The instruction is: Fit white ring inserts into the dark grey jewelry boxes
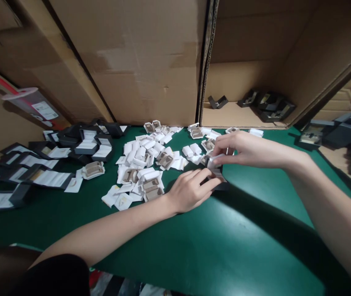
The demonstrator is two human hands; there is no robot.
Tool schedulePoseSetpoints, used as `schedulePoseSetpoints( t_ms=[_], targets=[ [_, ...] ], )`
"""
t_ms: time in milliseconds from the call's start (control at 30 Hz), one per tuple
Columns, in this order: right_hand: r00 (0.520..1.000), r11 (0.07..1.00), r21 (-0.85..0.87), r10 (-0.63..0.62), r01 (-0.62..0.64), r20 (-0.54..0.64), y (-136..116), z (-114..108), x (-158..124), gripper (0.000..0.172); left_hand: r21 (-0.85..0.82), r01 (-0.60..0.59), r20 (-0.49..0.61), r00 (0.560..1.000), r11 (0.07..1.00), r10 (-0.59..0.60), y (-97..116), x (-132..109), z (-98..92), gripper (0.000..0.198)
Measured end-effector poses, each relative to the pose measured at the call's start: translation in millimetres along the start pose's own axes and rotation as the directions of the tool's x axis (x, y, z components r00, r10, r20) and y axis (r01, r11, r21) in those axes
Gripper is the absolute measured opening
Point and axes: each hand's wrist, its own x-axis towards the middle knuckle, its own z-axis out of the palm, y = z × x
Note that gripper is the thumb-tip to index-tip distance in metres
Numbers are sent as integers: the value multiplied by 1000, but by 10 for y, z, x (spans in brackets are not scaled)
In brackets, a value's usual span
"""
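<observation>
My left hand (190, 190) is closed around a small black box (222, 186), steadying it on the green table. From above, my right hand (240, 150) pinches a white padded insert (213, 161) at the box's open side. My fingers cover most of the box, so whether the insert is seated inside it cannot be seen. Just left of my hands lies a loose pile of white inserts (144, 152), some turned over with brown undersides showing.
Open black boxes with white linings (52, 179) crowd the table's left side, near a lidded plastic cup (36, 105) with a red straw. An open carton (240, 78) at the back holds several black boxes (275, 107). More black boxes (345, 131) lie at the far right.
</observation>
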Motion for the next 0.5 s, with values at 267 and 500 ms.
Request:
schedulePoseSetpoints(
  t_ms=[267, 500],
  targets=[
    [1000, 1000, -15, -14, 14, 4, 23, -2, -4, 32, -10, -7, 9, 1000, 1000, 7, -3, 1, 2, 29],
    [1000, 1000, 24, 7, -7, 19, 23, 1, -13, 25, -17, -9, 7, 1000, 1000, 9, -9, -2, 8, 30]
  ],
)
